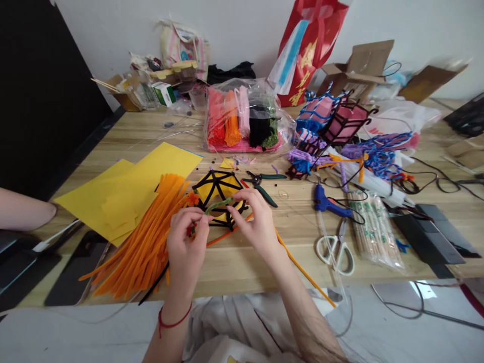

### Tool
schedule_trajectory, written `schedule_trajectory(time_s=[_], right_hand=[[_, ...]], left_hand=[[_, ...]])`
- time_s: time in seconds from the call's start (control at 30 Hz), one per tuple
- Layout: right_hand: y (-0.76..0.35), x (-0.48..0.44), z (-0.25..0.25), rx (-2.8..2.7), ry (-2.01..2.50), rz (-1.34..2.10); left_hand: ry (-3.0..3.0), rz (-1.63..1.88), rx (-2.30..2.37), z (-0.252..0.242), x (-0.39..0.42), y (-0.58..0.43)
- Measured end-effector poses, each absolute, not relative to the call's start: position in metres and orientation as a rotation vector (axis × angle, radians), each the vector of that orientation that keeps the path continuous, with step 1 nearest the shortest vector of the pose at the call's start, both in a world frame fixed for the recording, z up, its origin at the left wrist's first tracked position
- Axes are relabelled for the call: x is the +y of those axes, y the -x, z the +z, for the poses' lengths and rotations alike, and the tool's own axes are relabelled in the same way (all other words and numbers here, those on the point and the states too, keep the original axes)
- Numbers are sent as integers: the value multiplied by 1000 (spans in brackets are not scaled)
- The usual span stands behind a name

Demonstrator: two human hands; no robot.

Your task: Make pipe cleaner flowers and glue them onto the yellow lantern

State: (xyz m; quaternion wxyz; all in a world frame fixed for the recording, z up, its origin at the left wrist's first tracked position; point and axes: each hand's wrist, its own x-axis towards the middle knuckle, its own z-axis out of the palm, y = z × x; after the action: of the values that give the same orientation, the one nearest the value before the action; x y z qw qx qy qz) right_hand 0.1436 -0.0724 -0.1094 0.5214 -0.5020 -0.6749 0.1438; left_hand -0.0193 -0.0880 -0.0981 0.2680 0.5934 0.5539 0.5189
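Observation:
A short green pipe cleaner [219, 204] is stretched between my two hands. My left hand [187, 234] pinches its left end, and my right hand [255, 219] grips the other end between thumb and fingers. Just behind them on the table sits a black-framed lantern [214, 185] with yellow panels, partly hidden by my fingers. An orange flower [192, 198] shows at its left side, with some red bits lower down behind my left hand. To the left lies a big bundle of orange pipe cleaners [151, 247]. A single orange pipe cleaner [302, 269] runs out from under my right wrist.
Green-handled pliers [264, 184] lie behind my right hand. Farther right are a blue glue gun [328, 202], white scissors [336, 254] and packed sticks [376, 229]. Yellow sheets [159, 156] lie left; bagged pipe cleaners [244, 116] lie behind. Another person's arm [24, 209] rests at left.

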Motion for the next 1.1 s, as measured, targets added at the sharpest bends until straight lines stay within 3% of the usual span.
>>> schedule_trajectory(time_s=[0.37,0.87,1.1], right_hand=[[-144,-72,-112,-1577,1231,331],[-150,-69,-113,-1671,1154,311],[-149,-63,-111,-1680,1293,208]], left_hand=[[-1507,1569,1569,-97,-91,18],[-2409,1051,1721,-95,-71,17],[-2427,1077,1522,-89,-61,21]])
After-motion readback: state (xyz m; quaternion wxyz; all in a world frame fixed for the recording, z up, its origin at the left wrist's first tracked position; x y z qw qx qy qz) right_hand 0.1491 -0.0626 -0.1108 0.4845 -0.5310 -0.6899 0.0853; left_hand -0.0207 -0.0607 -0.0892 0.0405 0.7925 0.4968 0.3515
